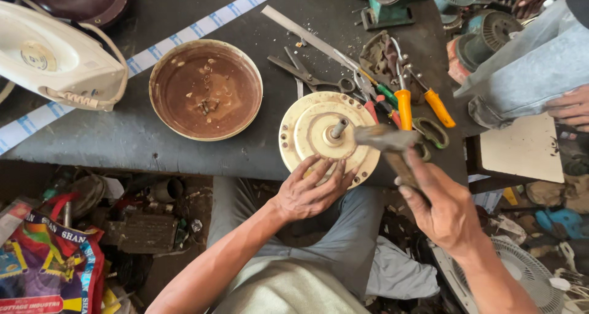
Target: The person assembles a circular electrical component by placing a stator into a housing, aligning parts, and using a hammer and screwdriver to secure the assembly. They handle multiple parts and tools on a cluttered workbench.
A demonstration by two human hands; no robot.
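Note:
A round cream-coloured motor housing (310, 127) with a short metal shaft at its centre lies at the near edge of a dark workbench (141, 136). My left hand (310, 191) rests on its near rim with fingers spread, steadying it. My right hand (438, 206) grips the wooden handle of a paintbrush (386, 139), whose bristles are blurred and hover just right of the shaft, over the housing's right side.
A brown dirty round cover (205, 90) lies left of the housing. Scissors, pliers and orange-handled screwdrivers (404, 105) crowd the bench behind it. A white clothes iron (58, 59) sits at far left. Another person's leg and hand (567, 105) are at right. Clutter fills the floor.

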